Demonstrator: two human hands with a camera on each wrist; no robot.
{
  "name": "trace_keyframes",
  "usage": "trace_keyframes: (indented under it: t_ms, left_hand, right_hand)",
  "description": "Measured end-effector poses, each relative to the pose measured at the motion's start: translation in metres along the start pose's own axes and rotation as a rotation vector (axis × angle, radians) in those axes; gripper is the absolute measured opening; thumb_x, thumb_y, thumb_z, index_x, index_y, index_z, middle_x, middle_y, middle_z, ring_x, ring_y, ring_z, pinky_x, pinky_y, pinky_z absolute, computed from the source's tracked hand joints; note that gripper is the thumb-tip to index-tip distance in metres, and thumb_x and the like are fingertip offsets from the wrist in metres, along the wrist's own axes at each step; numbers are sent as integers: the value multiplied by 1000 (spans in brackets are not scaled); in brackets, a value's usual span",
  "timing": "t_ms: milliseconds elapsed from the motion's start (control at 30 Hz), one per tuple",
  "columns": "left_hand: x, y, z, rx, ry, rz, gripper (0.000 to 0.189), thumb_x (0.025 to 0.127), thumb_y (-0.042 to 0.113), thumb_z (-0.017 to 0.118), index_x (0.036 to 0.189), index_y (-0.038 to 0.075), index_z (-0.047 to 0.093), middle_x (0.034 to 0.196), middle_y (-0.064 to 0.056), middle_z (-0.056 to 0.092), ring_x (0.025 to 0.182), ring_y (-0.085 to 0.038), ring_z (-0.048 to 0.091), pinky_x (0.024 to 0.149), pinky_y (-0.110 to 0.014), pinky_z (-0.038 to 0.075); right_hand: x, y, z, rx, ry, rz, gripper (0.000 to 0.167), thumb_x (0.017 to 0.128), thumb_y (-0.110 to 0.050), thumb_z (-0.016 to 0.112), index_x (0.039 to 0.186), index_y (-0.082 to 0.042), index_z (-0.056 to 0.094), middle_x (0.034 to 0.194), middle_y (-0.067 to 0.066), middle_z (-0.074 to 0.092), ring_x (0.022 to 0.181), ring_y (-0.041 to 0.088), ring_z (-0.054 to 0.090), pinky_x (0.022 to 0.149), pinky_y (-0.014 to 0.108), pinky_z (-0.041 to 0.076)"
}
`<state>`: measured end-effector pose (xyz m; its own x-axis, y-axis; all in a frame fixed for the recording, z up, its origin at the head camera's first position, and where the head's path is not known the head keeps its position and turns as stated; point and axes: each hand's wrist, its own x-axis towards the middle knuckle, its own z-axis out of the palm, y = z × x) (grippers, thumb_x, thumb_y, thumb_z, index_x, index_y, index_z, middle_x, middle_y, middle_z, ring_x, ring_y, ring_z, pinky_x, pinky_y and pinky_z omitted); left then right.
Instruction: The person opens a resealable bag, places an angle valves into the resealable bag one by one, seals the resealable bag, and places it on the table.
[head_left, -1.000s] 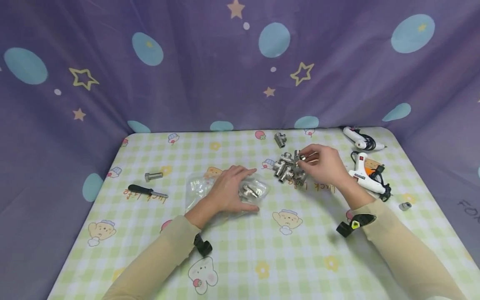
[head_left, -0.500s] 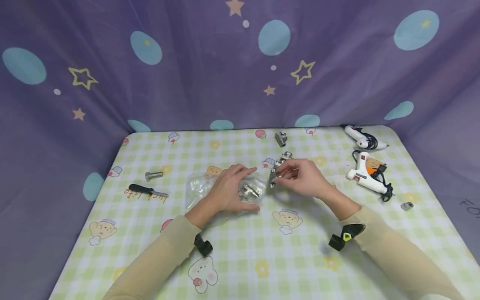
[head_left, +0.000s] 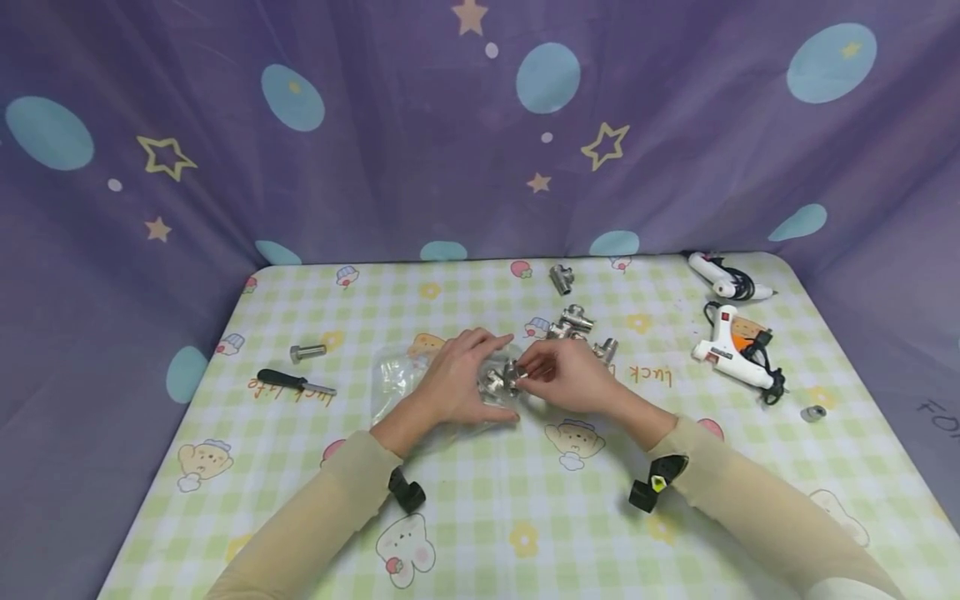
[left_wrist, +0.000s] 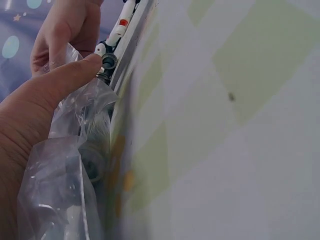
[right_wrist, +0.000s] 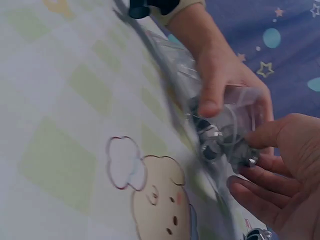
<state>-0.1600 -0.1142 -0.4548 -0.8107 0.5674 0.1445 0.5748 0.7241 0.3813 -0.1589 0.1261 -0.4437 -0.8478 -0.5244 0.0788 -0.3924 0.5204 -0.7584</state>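
Observation:
On the left of the head view's middle, my left hand [head_left: 453, 383] curls round a clear plastic bag [head_left: 392, 379], thumb and fingers spread at its mouth. Inside the bag shows a shiny metal pipe fitting [head_left: 491, 382]. My right hand [head_left: 576, 375] pinches another metal pipe fitting [right_wrist: 244, 154] between thumb and fingertips, right at the bag's mouth. The right wrist view shows the left thumb [right_wrist: 212, 97] on the near side of the bag. Behind the right hand lies a small pile of metal tee fittings [head_left: 576, 318], partly hidden by it.
A lone tee fitting [head_left: 561, 279] lies near the back edge. Two white glue guns [head_left: 729, 350] with black cords and a small metal socket [head_left: 813, 412] are at the right. A bolt [head_left: 307, 352] and a black-handled screwdriver [head_left: 281, 379] lie at the left.
My right hand has moved left from the pile to the bag's mouth, carrying a pipe fitting. The left hand has stayed in place at the bag.

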Motion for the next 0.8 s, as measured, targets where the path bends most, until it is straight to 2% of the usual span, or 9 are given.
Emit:
trace_keyframes:
  t_ms: [167,300,400,500,600,667,800]
  left_hand:
    - [-1,0,0,12,-8,-4,116,63,71,93,158,17,53,134,-2,61,124,-22,58,103,-47,53]
    - [-1,0,0,15,-8,-4,116,63,71,93,158,17,53,134,-2,61,124,-22,58,102,-46,53]
    - [-1,0,-1,13,-2,3,114,64,70,93,158,17,53,134,-2,61,124,-22,59,100,-47,54]
    - [0,1,-3,13,1,13,113,65,70,92,157,16,54,134,-2,62,124,-23,59,99,-47,54]
    - [1,3,-4,20,-1,20,113,65,70,92,156,15,55,134,-2,63,125,-23,58,101,-48,54]
    - [1,3,-4,24,-3,22,114,64,71,92,156,14,55,134,-3,63,126,-24,58,103,-49,53]
    - [2,4,-3,41,0,32,116,63,72,92,156,13,55,135,-3,64,127,-25,58,107,-50,52]
  right_hand:
    - [2,0,6,-71,27,-20,14,95,-21,81,104,-15,71,98,1,81,74,3,71,70,23,60]
    - [3,3,9,-103,27,-19,7,99,-22,76,103,-17,77,103,1,83,68,0,65,66,22,56]
    - [3,5,12,-125,16,-31,12,102,-21,73,110,-16,80,106,2,83,63,-2,61,64,22,55]
    - [3,5,15,-172,1,-86,18,104,-18,68,116,-14,82,107,3,82,63,-1,59,64,22,54]
    - [4,3,18,-208,-24,-167,23,106,-15,63,121,-10,80,108,4,79,74,5,63,72,27,55]
    - [3,3,20,-196,-49,-203,27,108,-14,59,125,-8,79,110,5,76,85,10,66,79,30,57]
    - [2,4,20,-128,-86,-212,31,109,-10,56,133,-5,74,117,8,76,101,19,71,90,38,59]
